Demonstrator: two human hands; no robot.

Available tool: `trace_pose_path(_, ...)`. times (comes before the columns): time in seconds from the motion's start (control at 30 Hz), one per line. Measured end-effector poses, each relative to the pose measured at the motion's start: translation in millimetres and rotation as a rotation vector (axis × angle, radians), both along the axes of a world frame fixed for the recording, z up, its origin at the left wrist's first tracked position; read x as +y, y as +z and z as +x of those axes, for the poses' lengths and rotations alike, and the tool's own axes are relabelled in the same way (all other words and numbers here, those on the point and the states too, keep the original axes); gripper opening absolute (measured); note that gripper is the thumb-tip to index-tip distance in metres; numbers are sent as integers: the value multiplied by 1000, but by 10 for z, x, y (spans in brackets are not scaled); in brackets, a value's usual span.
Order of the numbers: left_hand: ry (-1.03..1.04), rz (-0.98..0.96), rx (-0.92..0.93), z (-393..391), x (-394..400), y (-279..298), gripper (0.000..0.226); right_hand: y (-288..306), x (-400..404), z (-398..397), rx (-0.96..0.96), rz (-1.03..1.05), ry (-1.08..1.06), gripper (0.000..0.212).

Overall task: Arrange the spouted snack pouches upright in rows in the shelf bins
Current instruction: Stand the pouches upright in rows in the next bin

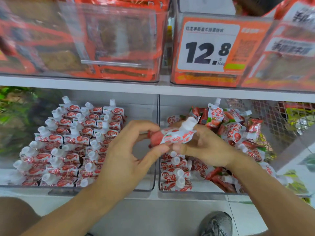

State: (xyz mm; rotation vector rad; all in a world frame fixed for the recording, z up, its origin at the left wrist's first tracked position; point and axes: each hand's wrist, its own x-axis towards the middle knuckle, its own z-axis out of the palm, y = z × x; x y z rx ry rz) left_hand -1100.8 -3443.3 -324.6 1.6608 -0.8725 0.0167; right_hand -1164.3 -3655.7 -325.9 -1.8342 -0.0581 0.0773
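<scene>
Both hands hold one red-and-white spouted pouch (177,135) above the divider between two clear bins. My left hand (129,150) pinches its red bottom end between thumb and fingers. My right hand (206,145) grips the end with the white cap, which points up. The left bin (151,186) holds several neat rows of upright pouches (71,145). In the right bin (201,191) a short upright row of pouches (175,174) stands along the left wall, beside a loose heap of pouches (238,130).
An upper shelf (85,81) carries clear bins of orange snack packs and a price tag reading 12.8 (208,46). A mesh basket (293,116) stands at the right. A grey shoe (216,223) is on the floor below.
</scene>
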Motion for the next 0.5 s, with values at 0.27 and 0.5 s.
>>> trace_pose_path(0.27,-25,381,103,-49,-23,-232,77,-147,-229,97,189,-646,-140,44)
trace_pose_path(0.5,-28,395,100,-28,1,-225,78,-73,-122,270,234,-889,74,41)
